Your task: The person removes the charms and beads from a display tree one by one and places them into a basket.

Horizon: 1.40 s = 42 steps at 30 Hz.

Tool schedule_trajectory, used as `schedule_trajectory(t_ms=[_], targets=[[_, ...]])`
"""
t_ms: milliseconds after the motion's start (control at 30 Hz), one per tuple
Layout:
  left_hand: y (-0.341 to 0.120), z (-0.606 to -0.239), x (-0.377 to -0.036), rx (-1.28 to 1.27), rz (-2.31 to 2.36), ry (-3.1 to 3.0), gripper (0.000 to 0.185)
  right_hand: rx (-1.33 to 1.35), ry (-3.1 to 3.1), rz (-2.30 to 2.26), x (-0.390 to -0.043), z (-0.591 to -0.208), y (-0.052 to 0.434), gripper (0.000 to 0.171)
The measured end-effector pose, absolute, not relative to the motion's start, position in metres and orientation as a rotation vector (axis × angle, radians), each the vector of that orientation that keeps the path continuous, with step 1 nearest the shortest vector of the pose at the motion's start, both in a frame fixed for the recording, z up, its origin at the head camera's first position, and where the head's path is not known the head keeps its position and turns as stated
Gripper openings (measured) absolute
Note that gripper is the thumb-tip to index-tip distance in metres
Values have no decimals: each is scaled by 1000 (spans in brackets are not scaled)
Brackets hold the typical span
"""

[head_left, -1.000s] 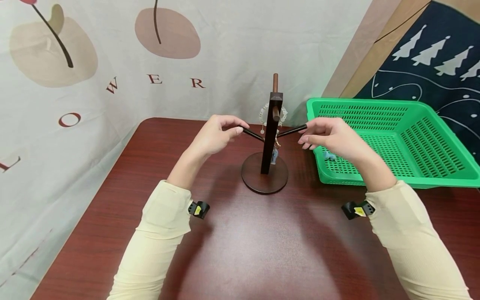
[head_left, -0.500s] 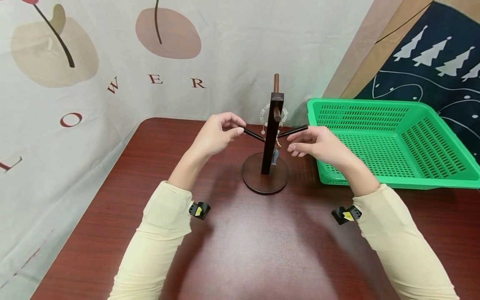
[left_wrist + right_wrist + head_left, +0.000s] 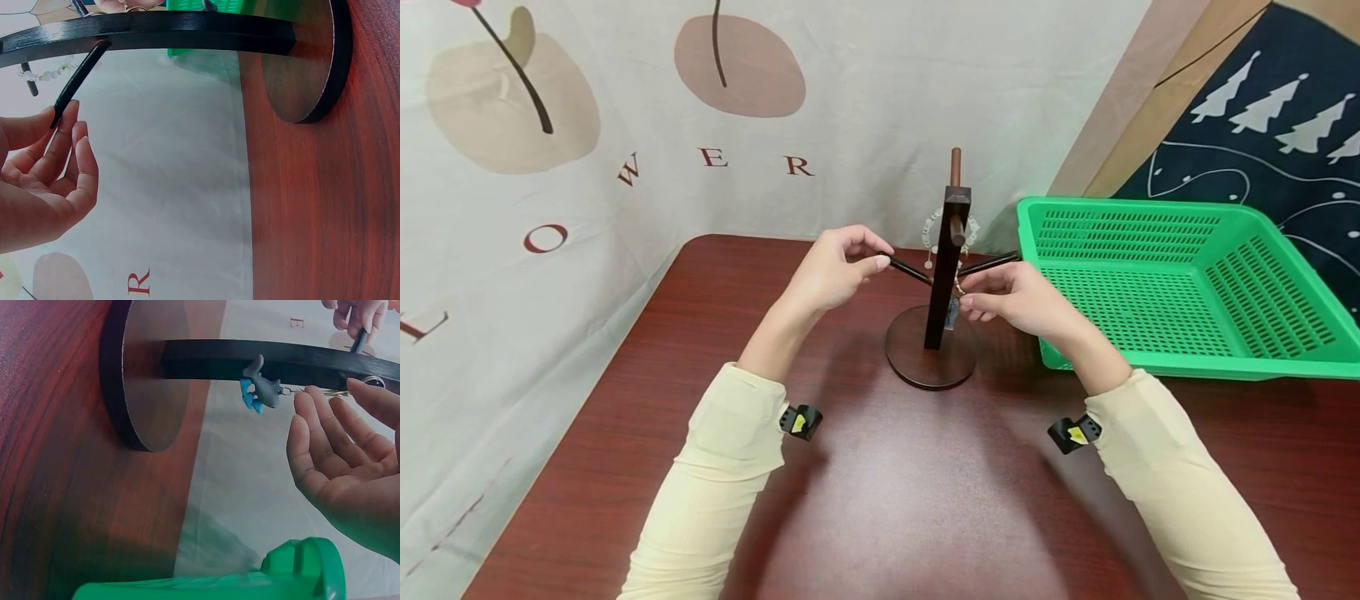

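- Working at the wooden jewelry stand on the dark red table; you're in the unhooking step, with both hands at the stand and nothing lifted off yet, by my read.
- Green perforated basket sits just right of the stand, touching the table, with nothing visible in it from the head view.
- Stand's round base is flat on the table and the post is upright, with slanted pegs going out left and right.
- Your left hand pinches the tip of the left peg between thumb and fingertips; the other fingers are loosely curled. It looks like a steadying hold.
- Your right hand is at the post below the right peg. The right wrist view shows its fingers straight and relaxed, palm up, holding nothing.
- Shark keychain, grey and blue, hangs on the right side of the post just off your right fingertips; its ring and chain run toward them. I can't tell if they're touching.
- Beaded bracelet hangs higher up behind the post, untouched.
- Next move, as I judge it: close your thumb and forefinger on the keychain's ring, not the charm, and slide it outward along its hook while your left hand keeps the stand from tipping.
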<state>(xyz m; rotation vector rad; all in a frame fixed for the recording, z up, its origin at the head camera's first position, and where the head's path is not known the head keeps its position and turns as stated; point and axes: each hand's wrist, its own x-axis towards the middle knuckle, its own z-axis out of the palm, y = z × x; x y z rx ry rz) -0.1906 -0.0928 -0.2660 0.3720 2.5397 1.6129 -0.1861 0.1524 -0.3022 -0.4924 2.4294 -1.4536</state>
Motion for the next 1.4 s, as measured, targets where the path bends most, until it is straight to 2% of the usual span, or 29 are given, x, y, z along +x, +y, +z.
schedule_trajectory(t_ms=[300, 1400], targets=[[-93, -268, -192, 373, 1626, 2529, 10, -502, 2449, -1466, -187, -305, 150, 22], [-93, -267, -191, 373, 1631, 2539, 10, -541, 2434, -1464, -185, -299, 155, 17]])
